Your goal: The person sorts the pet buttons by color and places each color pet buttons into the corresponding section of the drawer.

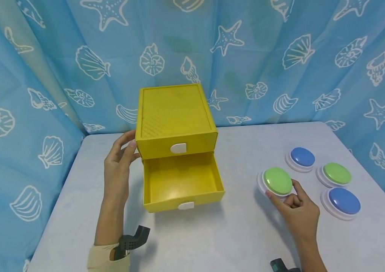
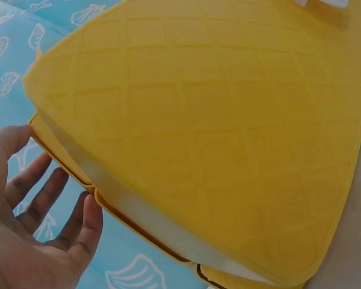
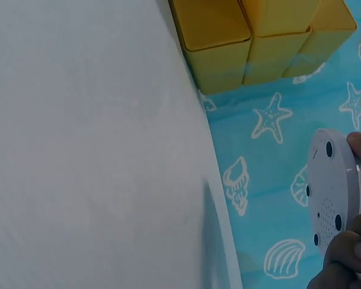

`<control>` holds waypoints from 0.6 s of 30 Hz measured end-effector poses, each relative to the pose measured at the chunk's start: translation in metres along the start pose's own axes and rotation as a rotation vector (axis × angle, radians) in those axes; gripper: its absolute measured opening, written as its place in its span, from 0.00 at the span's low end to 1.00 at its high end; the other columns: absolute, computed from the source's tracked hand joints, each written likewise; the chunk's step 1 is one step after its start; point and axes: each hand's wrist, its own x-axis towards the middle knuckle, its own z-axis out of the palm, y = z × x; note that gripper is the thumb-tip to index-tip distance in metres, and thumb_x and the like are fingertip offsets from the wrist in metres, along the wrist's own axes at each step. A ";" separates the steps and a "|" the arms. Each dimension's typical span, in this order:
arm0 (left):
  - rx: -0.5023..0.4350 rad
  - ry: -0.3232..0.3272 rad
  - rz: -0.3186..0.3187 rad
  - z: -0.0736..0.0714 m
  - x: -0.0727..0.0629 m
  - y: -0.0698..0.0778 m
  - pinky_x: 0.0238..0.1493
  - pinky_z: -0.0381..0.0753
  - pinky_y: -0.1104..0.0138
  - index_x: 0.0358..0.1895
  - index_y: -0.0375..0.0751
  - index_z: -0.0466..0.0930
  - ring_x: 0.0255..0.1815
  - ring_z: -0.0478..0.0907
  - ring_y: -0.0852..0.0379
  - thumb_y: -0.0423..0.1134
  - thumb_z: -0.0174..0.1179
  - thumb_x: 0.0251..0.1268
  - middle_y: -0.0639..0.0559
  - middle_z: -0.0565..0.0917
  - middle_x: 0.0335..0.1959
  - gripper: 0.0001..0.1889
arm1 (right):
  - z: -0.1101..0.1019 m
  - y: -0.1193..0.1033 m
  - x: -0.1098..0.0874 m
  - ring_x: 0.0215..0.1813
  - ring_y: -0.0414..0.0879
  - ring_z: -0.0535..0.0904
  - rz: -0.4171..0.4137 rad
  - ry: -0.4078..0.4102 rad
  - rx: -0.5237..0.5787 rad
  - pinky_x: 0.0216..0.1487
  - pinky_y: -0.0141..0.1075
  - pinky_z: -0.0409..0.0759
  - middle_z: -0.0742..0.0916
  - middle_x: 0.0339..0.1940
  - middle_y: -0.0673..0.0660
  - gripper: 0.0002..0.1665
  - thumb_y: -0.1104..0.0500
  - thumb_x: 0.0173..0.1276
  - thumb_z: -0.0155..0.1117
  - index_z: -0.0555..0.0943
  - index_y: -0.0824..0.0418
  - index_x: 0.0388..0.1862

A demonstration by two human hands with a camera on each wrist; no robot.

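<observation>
A yellow two-drawer cabinet (image 1: 175, 113) has its white-tabbed lower drawer (image 1: 185, 177) pulled out, with its bare bottom showing. My left hand (image 1: 120, 158) rests its fingertips against the cabinet's left side; in the left wrist view, the left fingers (image 2: 45, 198) lie along the edge of the ribbed yellow wall. To the right, my right hand (image 1: 299, 215) pinches a green push button (image 1: 278, 181) by its white base, thumb at the front and index finger at the right. The right wrist view shows this button's underside (image 3: 334, 186), with dark feet and small holes, raised off the table.
Two blue push buttons (image 1: 302, 156) (image 1: 344, 201) and another green push button (image 1: 337, 173) stand on the table's right side. The white table (image 1: 240, 234) meets a blue curtain (image 1: 246, 64) with sea-shell prints at the back and sides.
</observation>
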 end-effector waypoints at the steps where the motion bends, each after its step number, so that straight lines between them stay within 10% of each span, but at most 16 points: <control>1: -0.001 0.000 0.000 0.000 0.000 0.000 0.61 0.76 0.56 0.67 0.57 0.76 0.59 0.75 0.54 0.55 0.58 0.72 0.58 0.74 0.64 0.23 | 0.001 -0.001 -0.001 0.15 0.37 0.65 -0.010 0.003 0.006 0.20 0.25 0.65 0.74 0.10 0.52 0.47 0.60 0.47 0.86 0.76 0.64 0.67; 18: 0.009 0.003 -0.002 0.000 0.000 0.000 0.62 0.75 0.54 0.67 0.57 0.76 0.59 0.75 0.55 0.56 0.58 0.72 0.58 0.74 0.64 0.23 | 0.025 -0.040 -0.030 0.14 0.35 0.64 -0.101 -0.006 0.112 0.14 0.27 0.63 0.72 0.11 0.50 0.46 0.68 0.46 0.84 0.77 0.64 0.67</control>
